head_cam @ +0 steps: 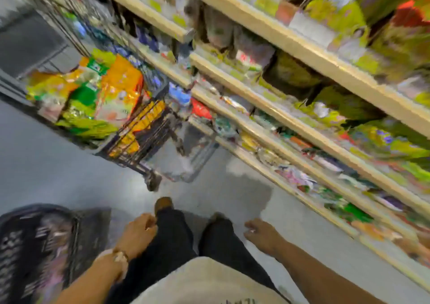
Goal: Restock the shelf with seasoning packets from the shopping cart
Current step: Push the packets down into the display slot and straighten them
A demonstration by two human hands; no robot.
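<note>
Head view: hands (both empty) (139, 231) (263, 233) hang over bare floor (69, 164) beside shelf edge (290, 182).

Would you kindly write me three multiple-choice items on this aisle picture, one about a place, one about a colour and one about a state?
1. Where does the shopping cart stand relative to the shelves?
A. On the floor beside them, ahead of the person
B. On the top shelf
C. Behind the person

2. What colour is the floor?
A. Bright red
B. Grey
C. Dark green

3. What are the left hand and right hand doing?
A. Both grip packets
B. Both hang free, holding nothing
C. Both push the cart

Answers: 1 A, as the cart, loaded with orange and green packets, sits on the floor by the shelf fronts, further along the aisle. 2 B, as the bare floor reads plain grey. 3 B, as both hands hang low beside the dark trousers with nothing in them, though the picture is blurred.
</note>
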